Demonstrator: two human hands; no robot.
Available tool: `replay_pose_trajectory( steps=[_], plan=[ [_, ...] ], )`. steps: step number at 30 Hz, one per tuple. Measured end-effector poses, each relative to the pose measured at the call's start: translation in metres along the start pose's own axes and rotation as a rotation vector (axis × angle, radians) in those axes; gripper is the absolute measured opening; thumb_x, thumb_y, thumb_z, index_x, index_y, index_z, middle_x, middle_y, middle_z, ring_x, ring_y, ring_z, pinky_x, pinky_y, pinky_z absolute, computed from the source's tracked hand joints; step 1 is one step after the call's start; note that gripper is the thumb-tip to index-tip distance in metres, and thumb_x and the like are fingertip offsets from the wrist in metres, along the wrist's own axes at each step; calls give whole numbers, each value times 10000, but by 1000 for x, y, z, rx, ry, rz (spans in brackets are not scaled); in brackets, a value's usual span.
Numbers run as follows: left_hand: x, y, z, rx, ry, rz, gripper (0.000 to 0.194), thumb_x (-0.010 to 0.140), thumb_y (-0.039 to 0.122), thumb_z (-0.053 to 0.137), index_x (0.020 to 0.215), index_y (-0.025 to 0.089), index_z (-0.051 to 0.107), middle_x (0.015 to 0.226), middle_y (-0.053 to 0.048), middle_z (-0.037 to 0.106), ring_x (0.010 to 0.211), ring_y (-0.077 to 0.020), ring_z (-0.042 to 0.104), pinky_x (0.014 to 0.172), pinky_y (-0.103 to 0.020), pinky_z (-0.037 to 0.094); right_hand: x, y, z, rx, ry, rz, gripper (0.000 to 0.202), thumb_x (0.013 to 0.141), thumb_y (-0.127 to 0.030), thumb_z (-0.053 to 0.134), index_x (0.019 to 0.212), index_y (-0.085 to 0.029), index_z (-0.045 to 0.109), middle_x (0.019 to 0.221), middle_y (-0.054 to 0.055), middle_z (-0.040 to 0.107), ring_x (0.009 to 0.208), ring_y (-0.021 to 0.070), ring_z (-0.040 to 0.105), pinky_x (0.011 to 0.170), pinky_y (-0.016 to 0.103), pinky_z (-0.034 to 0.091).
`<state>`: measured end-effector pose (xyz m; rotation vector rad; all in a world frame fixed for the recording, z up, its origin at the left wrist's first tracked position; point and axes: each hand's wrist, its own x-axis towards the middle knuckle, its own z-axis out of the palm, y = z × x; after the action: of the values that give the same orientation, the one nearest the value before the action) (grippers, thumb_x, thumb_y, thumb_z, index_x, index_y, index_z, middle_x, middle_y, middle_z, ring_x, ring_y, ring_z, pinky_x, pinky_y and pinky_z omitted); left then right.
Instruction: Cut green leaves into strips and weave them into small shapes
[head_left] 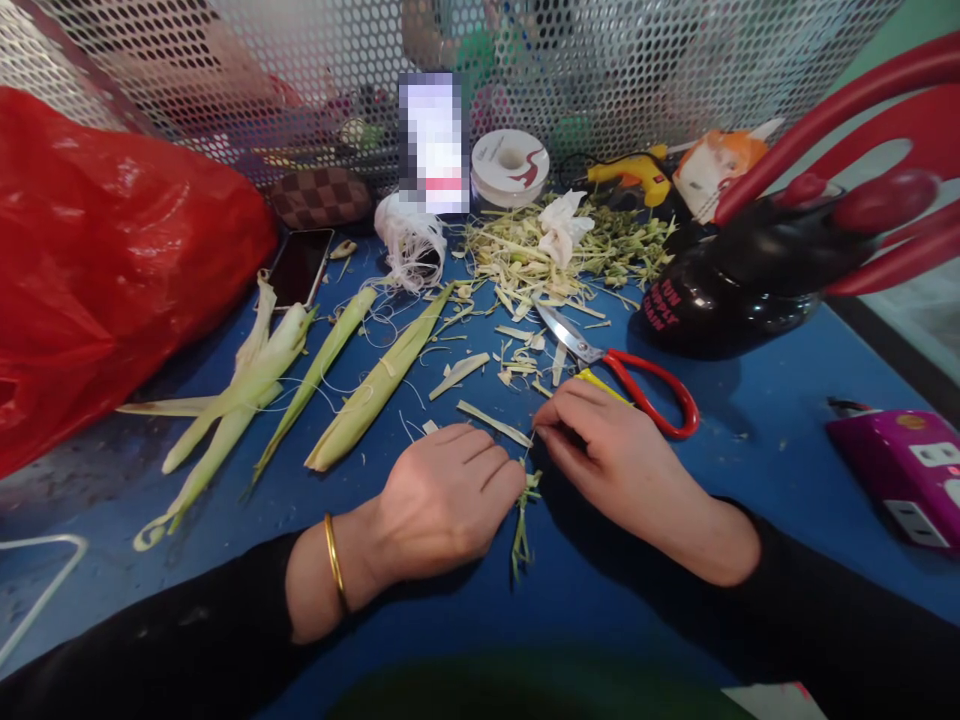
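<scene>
We see the left hand (450, 490) curled palm down, its knuckles hiding the fingertips, so we cannot tell how firmly it grips anything. The right hand (622, 460) has its thumb and forefinger pinched narrowly together on a fine pale thread (529, 450), most of which we lose between the hands. A small, thin bundle of shredded green plant strips (523, 530) lies between the two hands, right beside the left fingers and below the right fingertips; its upper end is partly covered. The bundle looks frayed, light green above and darker towards its narrow, splayed lower tips.

Just beyond the fingers we find a flat, pale straw-coloured strip (495, 423) on the blue tabletop (465, 640). Steel scissors with red looped handles (595, 353) lie past the right hand, over a yellow object (600, 382) that the hand partly hides. Farther left we see a long, folded yellow-green husk (382, 385), and behind it a loose white thread tangle (412, 245). At the back, an upright phone (435, 140) has a pixelated screen we cannot read. A shiny red plastic bag (120, 270) is cut off at the left edge.
</scene>
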<state>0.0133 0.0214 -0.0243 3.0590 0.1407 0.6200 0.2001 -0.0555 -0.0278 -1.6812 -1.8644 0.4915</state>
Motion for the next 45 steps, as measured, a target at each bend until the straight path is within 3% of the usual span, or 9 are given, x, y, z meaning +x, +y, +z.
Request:
replay_pose_trajectory(
  steps=[11, 18, 22, 27, 31, 33, 36, 39, 45],
  plan=[
    [1, -10, -3, -115, -85, -7, 259, 908, 116, 450, 711, 163, 611, 642, -4, 561, 619, -163, 496, 606, -305, 427, 2, -5, -2, 54, 60, 88, 132, 873, -109, 484, 793, -176, 563, 790, 34, 557, 725, 175, 546, 645, 316, 422],
    [2, -11, -3, -97, -61, 5, 294, 932, 120, 417, 693, 173, 580, 659, -4, 585, 613, -144, 510, 603, -285, 424, 8, -14, -6, 937, -172, 480, 134, 907, -240, 477, 810, -192, 555, 614, -13, 602, 526, 119, 573, 545, 256, 461],
    [3, -11, -4, -90, -60, 44, 325, 951, 117, 380, 702, 171, 582, 656, -6, 586, 626, -140, 526, 620, -273, 439, 9, -13, -3, 1074, -125, 506, 146, 896, -211, 490, 757, -185, 524, 700, -1, 605, 565, 103, 579, 573, 250, 472],
    [5, -10, -7, -68, -76, 66, 311, 962, 130, 379, 752, 162, 606, 657, -8, 589, 646, -151, 546, 637, -287, 457, 7, -10, -1, 853, -86, 384, 186, 939, -188, 441, 759, -202, 481, 652, -29, 548, 580, 114, 572, 612, 270, 496],
    [6, -10, -7, -34, -65, 62, 294, 955, 138, 409, 736, 166, 603, 670, -10, 597, 645, -149, 542, 644, -286, 452, 3, -8, -4, 373, -89, 134, 106, 933, -146, 457, 934, -196, 551, 797, 16, 597, 707, 153, 594, 666, 296, 488],
    [6, -9, -7, -25, -63, 59, 298, 954, 138, 409, 729, 165, 602, 668, -12, 598, 645, -149, 539, 651, -285, 449, 0, -7, -6, 108, -123, -10, 173, 912, -100, 470, 1006, -186, 587, 889, 53, 591, 785, 182, 581, 694, 315, 467],
    [5, -9, -7, -23, -69, 52, 308, 954, 140, 406, 718, 169, 602, 655, -11, 594, 632, -144, 527, 649, -278, 440, -2, -5, -6, -127, -172, -125, 211, 895, -53, 455, 915, -162, 635, 846, 53, 533, 732, 182, 530, 637, 309, 420],
    [5, -9, -6, -33, -74, 53, 291, 947, 139, 425, 727, 169, 613, 644, -8, 583, 634, -148, 522, 650, -278, 436, -2, -4, -6, -143, -160, -125, 206, 894, -48, 466, 835, -154, 633, 805, 34, 499, 696, 165, 501, 610, 293, 391],
    [3, -10, -6, -58, -92, 70, 290, 946, 121, 411, 756, 155, 627, 658, -11, 583, 659, -155, 534, 681, -287, 450, 0, -3, -4, 45, -111, -46, 210, 878, -34, 468, 754, -163, 579, 783, 13, 486, 691, 144, 502, 617, 275, 387]
  ],
)
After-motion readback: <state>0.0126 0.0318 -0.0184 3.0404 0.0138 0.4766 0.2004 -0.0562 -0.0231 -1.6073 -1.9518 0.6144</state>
